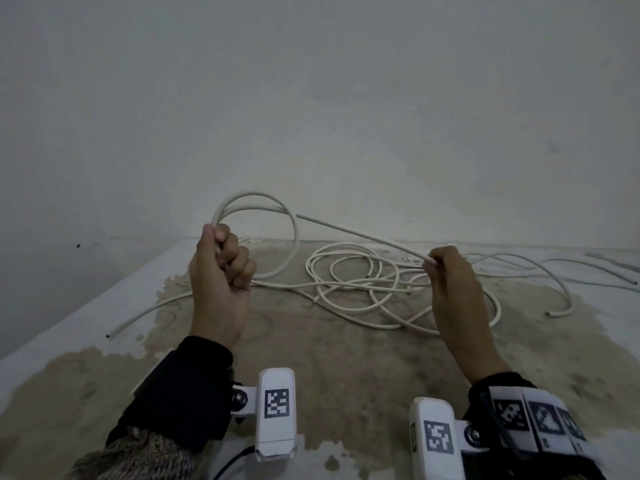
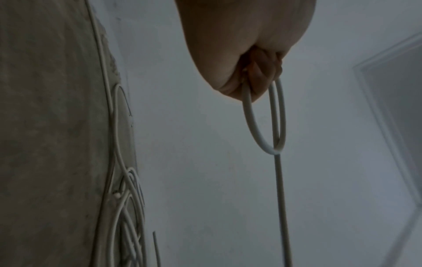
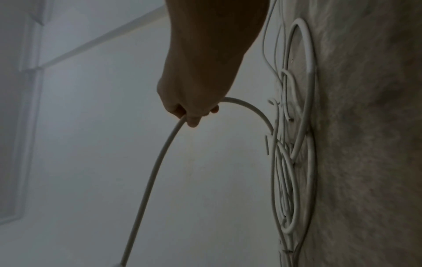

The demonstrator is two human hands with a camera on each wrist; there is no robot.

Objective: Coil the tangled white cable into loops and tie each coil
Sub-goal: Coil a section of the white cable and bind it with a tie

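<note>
A white cable lies tangled point(image 1: 367, 289) on the worn floor. My left hand point(image 1: 221, 261) is raised in a fist, gripping a coil point(image 1: 291, 223) of about two loops that stands up above it. The same coil point(image 2: 262, 126) hangs from my left hand point(image 2: 251, 72) in the left wrist view. From the coil a straight run of cable point(image 1: 363, 233) stretches right to my right hand point(image 1: 446, 268), which pinches it just above the tangle. In the right wrist view my right hand point(image 3: 194, 110) holds the cable point(image 3: 157, 162), which arcs on to the pile point(image 3: 294, 144).
The floor point(image 1: 346, 358) is brown with patchy white paint at its edges and meets a plain pale wall point(image 1: 311, 98) just behind the cable. A loose cable end point(image 1: 114, 332) trails left and others point(image 1: 561, 311) run right.
</note>
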